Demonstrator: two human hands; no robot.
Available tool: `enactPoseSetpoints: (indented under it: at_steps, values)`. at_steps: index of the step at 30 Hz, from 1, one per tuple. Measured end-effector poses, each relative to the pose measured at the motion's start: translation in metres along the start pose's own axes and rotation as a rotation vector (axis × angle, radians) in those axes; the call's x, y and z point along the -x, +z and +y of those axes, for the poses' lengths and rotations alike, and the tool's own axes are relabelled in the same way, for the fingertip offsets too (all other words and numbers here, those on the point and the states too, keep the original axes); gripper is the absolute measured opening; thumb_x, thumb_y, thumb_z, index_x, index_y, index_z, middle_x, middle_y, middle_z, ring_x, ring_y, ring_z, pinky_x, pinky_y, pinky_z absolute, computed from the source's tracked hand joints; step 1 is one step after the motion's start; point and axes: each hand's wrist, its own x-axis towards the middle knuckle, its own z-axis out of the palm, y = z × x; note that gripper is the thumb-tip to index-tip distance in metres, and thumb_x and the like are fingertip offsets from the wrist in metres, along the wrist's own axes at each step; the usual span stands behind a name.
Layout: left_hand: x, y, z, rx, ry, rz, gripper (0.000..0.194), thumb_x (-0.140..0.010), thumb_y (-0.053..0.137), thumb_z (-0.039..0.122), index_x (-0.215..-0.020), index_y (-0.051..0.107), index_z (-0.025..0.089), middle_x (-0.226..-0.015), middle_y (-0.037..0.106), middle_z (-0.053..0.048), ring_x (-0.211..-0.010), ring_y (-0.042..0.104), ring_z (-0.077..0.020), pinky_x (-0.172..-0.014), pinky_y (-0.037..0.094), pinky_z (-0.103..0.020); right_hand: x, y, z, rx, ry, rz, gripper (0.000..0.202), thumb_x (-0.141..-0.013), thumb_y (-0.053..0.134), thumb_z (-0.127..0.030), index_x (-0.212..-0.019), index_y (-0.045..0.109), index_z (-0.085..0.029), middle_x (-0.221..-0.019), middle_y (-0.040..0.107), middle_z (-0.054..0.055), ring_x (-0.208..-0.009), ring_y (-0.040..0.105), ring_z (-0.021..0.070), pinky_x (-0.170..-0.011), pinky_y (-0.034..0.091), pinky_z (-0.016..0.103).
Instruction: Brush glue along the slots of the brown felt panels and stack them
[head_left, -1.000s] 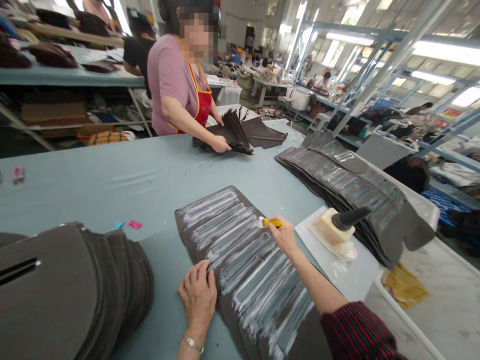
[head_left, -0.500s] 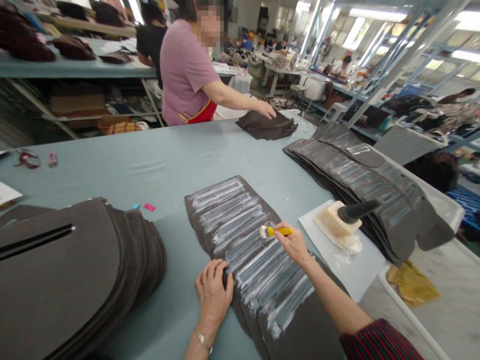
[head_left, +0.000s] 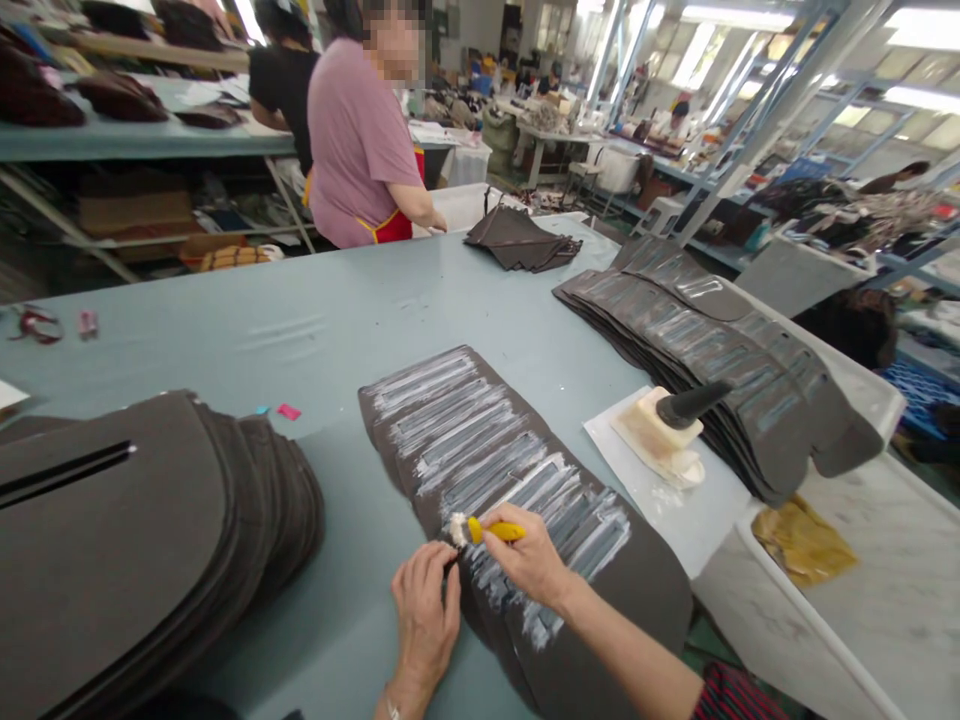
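A dark grey panel [head_left: 637, 590], streaked with bands of white paste, lies on other panels on the table in front of me. My right hand [head_left: 529, 560] is closed on the yellow handle of a small brush [head_left: 499, 530]. The brush's pale, paste-covered bristles are at the panel's left edge, close to my left fingertips. My left hand [head_left: 426, 610] is at that same edge, its fingers together and bent, with a dark bit of edge between thumb and forefinger. Its fingertips are partly hidden.
A stack of dark pieces [head_left: 112, 540] stands at left. On the right are a white sheet [head_left: 720, 520] with a pale container [head_left: 652, 430] and black-handled tool [head_left: 694, 402], and a pile of pasted panels [head_left: 720, 350]. Across the table [head_left: 337, 300], a person [head_left: 360, 150] stands near dark pieces [head_left: 517, 240].
My right hand has brought the brush left and nearer across the panel, to its left edge by my left hand. The person opposite has drawn a hand back from the far dark pieces.
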Motion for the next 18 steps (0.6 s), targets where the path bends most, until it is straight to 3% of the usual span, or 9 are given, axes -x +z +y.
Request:
enactPoseSetpoints:
  at_steps: [2,4,6,10,12,15,18]
  values:
    - [0.009,0.003,0.001,-0.056,0.026,-0.025,0.022,-0.087,0.047,0.024,-0.106,0.059,0.023,-0.113,0.063,-0.007,-0.112,0.053,-0.0209,-0.096,0.032,-0.039,0.005,0.001,0.003,0.007,-0.012,-0.022,0.011,-0.082,0.05,-0.021,-0.084,0.061,-0.022,-0.077,0.061,-0.001,-0.068,0.055,0.0123,-0.067,0.041,0.023]
    - [0.013,0.007,0.0,-0.101,0.043,-0.038,0.024,-0.087,0.048,0.023,-0.108,0.058,0.023,-0.115,0.063,-0.006,-0.113,0.052,-0.02,-0.097,0.031,-0.038,0.004,-0.014,0.016,0.038,0.012,-0.01,0.011,-0.082,0.05,-0.022,-0.081,0.062,-0.022,-0.073,0.06,-0.001,-0.065,0.054,0.0118,-0.066,0.04,0.022]
    - [0.014,0.009,-0.002,-0.119,0.048,-0.041,0.024,-0.087,0.047,0.021,-0.109,0.058,0.023,-0.116,0.063,-0.006,-0.114,0.052,-0.0196,-0.097,0.031,-0.038,-0.002,-0.045,0.038,0.088,0.077,0.066,0.012,-0.082,0.051,-0.025,-0.078,0.062,-0.021,-0.068,0.058,-0.002,-0.061,0.051,0.0116,-0.063,0.039,0.022]
    - [0.013,0.007,0.0,-0.118,0.034,-0.064,0.025,-0.088,0.043,0.02,-0.108,0.058,0.023,-0.116,0.063,-0.007,-0.115,0.052,-0.0194,-0.097,0.031,-0.038,-0.013,-0.119,0.081,0.217,0.218,0.344,0.015,-0.079,0.054,-0.031,-0.075,0.062,-0.019,-0.062,0.053,-0.002,-0.057,0.047,0.0121,-0.058,0.037,0.023]
    - [0.012,0.004,0.003,-0.114,0.028,-0.077,0.025,-0.089,0.042,0.02,-0.109,0.058,0.022,-0.117,0.062,-0.007,-0.115,0.051,-0.0194,-0.097,0.031,-0.037,-0.011,-0.133,0.084,0.252,0.243,0.453,0.016,-0.079,0.055,-0.033,-0.075,0.061,-0.018,-0.06,0.051,-0.003,-0.055,0.044,0.0116,-0.056,0.036,0.023]
    - [0.011,0.001,0.009,-0.114,0.026,-0.073,0.024,-0.087,0.047,0.027,-0.108,0.057,0.021,-0.117,0.061,-0.008,-0.115,0.051,-0.0218,-0.098,0.031,-0.039,0.004,-0.103,0.06,0.193,0.168,0.392,0.015,-0.082,0.053,-0.031,-0.079,0.061,-0.019,-0.065,0.054,-0.002,-0.058,0.047,0.0112,-0.059,0.037,0.022]
    - [0.012,0.001,0.013,-0.115,0.037,-0.058,0.03,-0.082,0.054,0.036,-0.108,0.056,0.02,-0.116,0.061,-0.01,-0.114,0.051,-0.0249,-0.098,0.031,-0.042,0.022,-0.055,0.033,0.1,0.018,0.094,0.014,-0.084,0.052,-0.027,-0.084,0.064,-0.02,-0.075,0.061,0.0,-0.068,0.054,0.0116,-0.067,0.041,0.022]
